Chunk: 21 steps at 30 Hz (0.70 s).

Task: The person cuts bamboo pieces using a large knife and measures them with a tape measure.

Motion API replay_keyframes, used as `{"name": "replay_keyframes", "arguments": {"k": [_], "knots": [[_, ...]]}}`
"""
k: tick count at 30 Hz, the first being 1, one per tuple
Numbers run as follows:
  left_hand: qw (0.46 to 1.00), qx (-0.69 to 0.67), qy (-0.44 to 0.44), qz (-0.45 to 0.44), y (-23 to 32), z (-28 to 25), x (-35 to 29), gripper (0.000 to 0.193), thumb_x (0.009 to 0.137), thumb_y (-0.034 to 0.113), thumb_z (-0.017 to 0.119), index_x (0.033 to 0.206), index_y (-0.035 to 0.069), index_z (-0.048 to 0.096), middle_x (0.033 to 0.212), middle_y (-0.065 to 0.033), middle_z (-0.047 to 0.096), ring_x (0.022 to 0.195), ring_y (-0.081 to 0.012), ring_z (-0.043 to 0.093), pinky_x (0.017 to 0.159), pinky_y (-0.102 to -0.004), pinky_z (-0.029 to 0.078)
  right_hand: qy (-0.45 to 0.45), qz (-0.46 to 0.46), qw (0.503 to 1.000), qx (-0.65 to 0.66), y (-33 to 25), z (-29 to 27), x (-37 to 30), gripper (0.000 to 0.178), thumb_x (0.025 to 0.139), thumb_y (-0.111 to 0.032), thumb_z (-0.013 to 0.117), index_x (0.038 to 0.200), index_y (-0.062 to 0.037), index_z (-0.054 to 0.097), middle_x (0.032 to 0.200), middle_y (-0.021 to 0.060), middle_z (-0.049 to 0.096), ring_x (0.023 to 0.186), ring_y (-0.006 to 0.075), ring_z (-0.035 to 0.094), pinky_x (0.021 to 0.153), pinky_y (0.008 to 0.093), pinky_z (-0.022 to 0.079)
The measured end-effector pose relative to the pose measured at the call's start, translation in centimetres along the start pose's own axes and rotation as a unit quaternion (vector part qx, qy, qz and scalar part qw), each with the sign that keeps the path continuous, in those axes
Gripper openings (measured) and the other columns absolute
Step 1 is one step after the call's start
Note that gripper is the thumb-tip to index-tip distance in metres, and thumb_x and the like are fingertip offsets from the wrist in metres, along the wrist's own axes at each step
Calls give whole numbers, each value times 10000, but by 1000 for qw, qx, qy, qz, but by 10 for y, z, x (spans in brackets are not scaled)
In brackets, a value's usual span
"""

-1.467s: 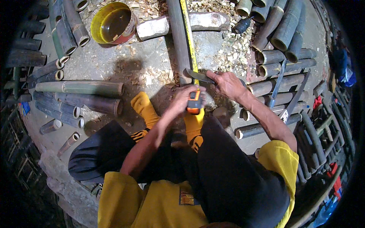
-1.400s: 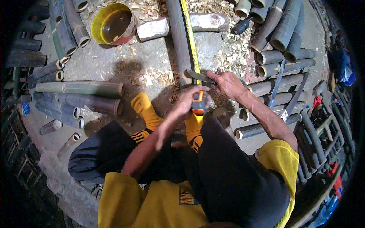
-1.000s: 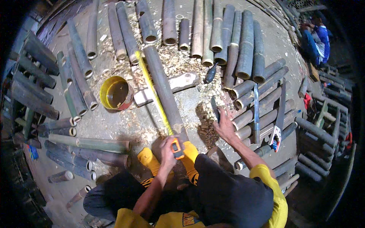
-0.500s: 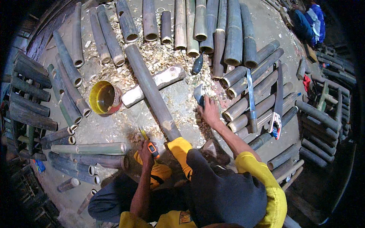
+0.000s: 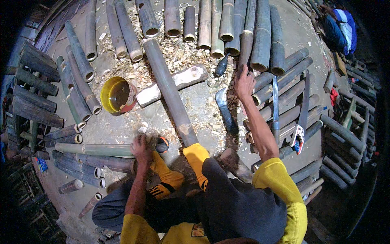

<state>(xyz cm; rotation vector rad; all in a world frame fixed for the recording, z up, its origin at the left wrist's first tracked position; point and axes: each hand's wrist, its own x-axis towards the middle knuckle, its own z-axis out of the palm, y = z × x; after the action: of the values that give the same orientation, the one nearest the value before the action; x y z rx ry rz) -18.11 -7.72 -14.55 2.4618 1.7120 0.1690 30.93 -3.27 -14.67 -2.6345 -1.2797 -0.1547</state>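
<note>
On the shaving-strewn floor [image 5: 203,105], between the person's yellow-socked feet, one end of a long bamboo pole [image 5: 168,91] rests while the rest runs away up the picture past a yellow bucket [image 5: 116,94] and a short log [image 5: 172,83]. Down by the near end, the left hand [image 5: 141,148] lies on the ground just beside an orange-and-black tape measure [image 5: 162,144]; whether it grips anything cannot be told. Stretched forward, the right hand [image 5: 245,82] closes its fingers around the end of a thinner bamboo piece [image 5: 245,49] in the row of stacked poles, with a curved knife [image 5: 225,110] lying near the forearm.

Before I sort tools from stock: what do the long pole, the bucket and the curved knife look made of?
Pole: bamboo, dull grey-green, hollow like the cut tubes nearby. Bucket: probably plastic, glossy yellow inside, reddish outside. Knife: dark metal blade, likely steel; handle unclear.
</note>
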Motion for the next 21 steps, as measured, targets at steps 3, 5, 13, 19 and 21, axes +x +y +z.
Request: {"name": "replay_keyframes", "arguments": {"k": [3, 5, 13, 19, 21], "knots": [[996, 45, -27, 68, -34, -18, -8, 450, 707, 41, 535, 1156, 44, 512, 1035, -127, 512, 1046, -319, 470, 916, -440, 353, -52, 45, 994, 85, 3, -2, 5, 720, 718, -213, 690, 1315, -124, 298, 1073, 291, 530, 981, 410, 524, 820, 486, 389], [998, 40, -33, 32, -44, -19, -12, 440, 705, 34, 532, 1145, 61, 527, 1029, -125, 516, 1037, -314, 473, 917, -434, 356, -19, 66, 963, 259, 4, -7, 8, 746, 666, -177, 698, 1301, -81, 317, 1064, 269, 538, 971, 397, 522, 837, 456, 398], [984, 53, -124, -115, -85, -20, -15, 487, 684, 77, 613, 1162, 85, 522, 1123, -167, 512, 1072, -354, 454, 924, -434, 359, -268, 386, 462, 753, 2, -72, -19, 526, 673, -177, 602, 1121, 34, 423, 1008, 189, 553, 782, 325, 603, 699, 432, 533], [992, -81, 33, -89, -53, -56, 20, 603, 685, 52, 666, 1241, 20, 434, 1253, -188, 394, 1140, -331, 419, 975, -392, 354, -261, 156, 598, 742, -32, -116, -88, 682, 648, -160, 600, 1243, 46, 340, 966, 186, 559, 743, 278, 605, 679, 368, 531], [882, -420, 4, -213, 8, -61, 49, 494, 716, 54, 647, 1177, 1, 474, 1187, -172, 484, 1021, -317, 525, 919, -383, 419, -270, 130, 681, 669, -54, -126, -111, 796, 637, -228, 687, 1276, 67, 315, 1041, 192, 548, 831, 244, 589, 720, 325, 503]]}}
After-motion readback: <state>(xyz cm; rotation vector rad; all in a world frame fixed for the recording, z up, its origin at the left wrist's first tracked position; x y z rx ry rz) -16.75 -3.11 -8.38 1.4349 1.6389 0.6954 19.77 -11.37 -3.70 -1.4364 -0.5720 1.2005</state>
